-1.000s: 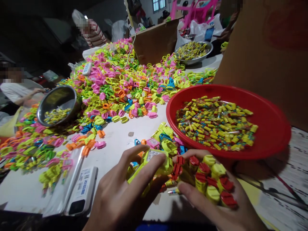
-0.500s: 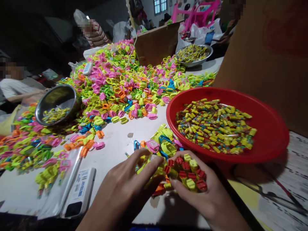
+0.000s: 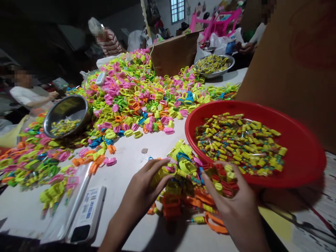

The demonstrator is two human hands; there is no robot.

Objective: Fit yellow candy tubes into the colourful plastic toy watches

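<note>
My left hand (image 3: 143,187) is curled, its thumb and fingers closed round a yellow plastic piece (image 3: 172,169). A small yellow-ended tube with coloured beads (image 3: 187,176) points from it towards the right. My right hand (image 3: 237,203) grips a bunch of small tubes with red and yellow caps (image 3: 227,182), caps facing me. Beneath and between both hands lies a small heap of plastic pieces, with orange ones (image 3: 172,206) nearest me. Another bead-filled tube (image 3: 198,220) lies below the right hand, beside an orange ring-shaped piece (image 3: 216,224).
A red basin (image 3: 301,147) of similar tubes stands at right, by a cardboard sheet (image 3: 291,70). Colourful pieces (image 3: 126,91) are piled across the table. Steel bowls (image 3: 85,119) stand left and far back. A white device (image 3: 88,213) lies front left. Other people sit or stand beyond.
My right hand has moved right with its bunch of tubes, and the hands are farther apart. More orange pieces and a loose tube now show between and below them.
</note>
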